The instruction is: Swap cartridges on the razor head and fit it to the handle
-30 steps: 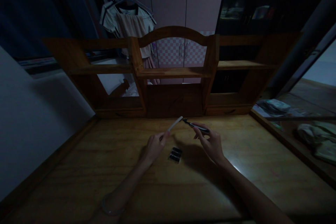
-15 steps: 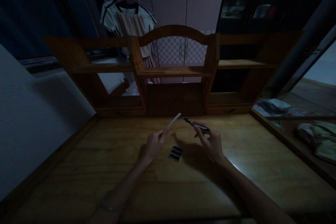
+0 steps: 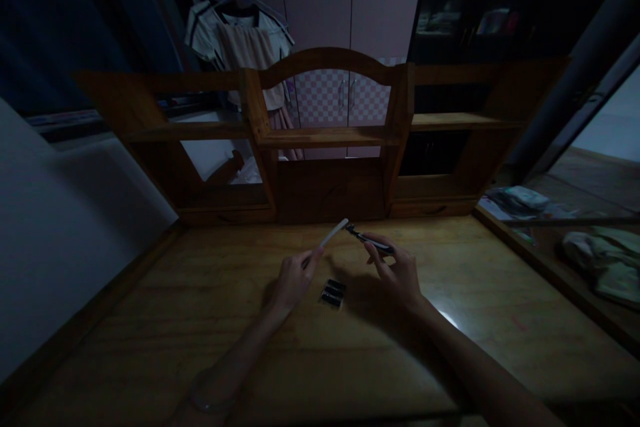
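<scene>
My left hand point(image 3: 294, 278) is closed around one end of a slim white stick point(image 3: 334, 233), which slants up and to the right; its exact kind is too dim to tell. In my right hand point(image 3: 399, 272) is a razor point(image 3: 376, 243) with a dark and pale handle, held between thumb and fingers. Its small head points left and lies close by the stick's far tip; whether they touch I cannot tell. Below and between the hands, a small clear pack of black cartridges point(image 3: 333, 293) lies on the wooden desk point(image 3: 210, 320).
A wooden shelf unit point(image 3: 330, 140) stands along the desk's back edge. The wall point(image 3: 75, 227) borders the left side. Rumpled cloth point(image 3: 607, 260) lies beyond the raised right edge. Clothes point(image 3: 245, 47) hang behind the shelf. The room is dim.
The white stick's tip has moved slightly right, so it is nearer the razor's head. Both hands keep their hold. The whole view has shifted a little.
</scene>
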### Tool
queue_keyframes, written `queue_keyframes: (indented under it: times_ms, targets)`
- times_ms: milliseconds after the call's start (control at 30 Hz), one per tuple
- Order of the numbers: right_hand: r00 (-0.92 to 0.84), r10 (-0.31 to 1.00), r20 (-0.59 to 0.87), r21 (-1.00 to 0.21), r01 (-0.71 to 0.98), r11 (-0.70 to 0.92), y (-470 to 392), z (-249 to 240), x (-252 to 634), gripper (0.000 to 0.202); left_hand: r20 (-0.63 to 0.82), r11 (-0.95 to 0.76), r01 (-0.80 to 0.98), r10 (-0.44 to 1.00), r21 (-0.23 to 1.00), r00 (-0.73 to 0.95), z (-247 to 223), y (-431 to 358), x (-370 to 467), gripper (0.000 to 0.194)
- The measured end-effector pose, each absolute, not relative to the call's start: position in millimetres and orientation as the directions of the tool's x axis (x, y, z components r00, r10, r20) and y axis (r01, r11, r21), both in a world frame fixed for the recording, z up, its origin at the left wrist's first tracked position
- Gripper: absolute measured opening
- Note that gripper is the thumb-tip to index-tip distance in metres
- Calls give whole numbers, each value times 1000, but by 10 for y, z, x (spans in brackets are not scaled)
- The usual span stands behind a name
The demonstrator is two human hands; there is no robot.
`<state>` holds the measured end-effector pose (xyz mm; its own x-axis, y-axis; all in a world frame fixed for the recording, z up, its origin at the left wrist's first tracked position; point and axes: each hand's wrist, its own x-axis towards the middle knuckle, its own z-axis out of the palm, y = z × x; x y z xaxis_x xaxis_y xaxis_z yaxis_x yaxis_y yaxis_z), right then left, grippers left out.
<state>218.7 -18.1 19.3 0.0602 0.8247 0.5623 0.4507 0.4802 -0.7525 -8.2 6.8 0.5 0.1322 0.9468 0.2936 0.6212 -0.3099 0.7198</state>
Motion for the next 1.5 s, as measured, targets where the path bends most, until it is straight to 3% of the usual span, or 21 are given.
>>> queue_keyframes:
  times_ms: [300,533,767,1000,1200,1500]
  targets:
    - [20,813,582,-723,471,506,-207,204,2176,27,267,-245,631,962,736,62,-29,122,-116,55]
    - [34,813,582,-719,487,495,-195,205,2184,27,249,-293,598,956,746,158,-30,79,-59,52]
    - [49,804,593,-724,469,505,-210,210,2163,28,270,-232,651,962,723,43,-29,141,-151,55]
    - [34,805,592,-719,473,509,-200,216,2168,27,256,-303,584,953,753,164,-15,95,-83,54]
    - [20,789,614,-699,478,531,-200,207,2163,28,254,-255,605,963,755,89,-57,138,-128,54]
    - [-1,805,594,-694,505,513,-191,178,2185,28,228,-276,588,961,760,156,-78,129,-101,52]
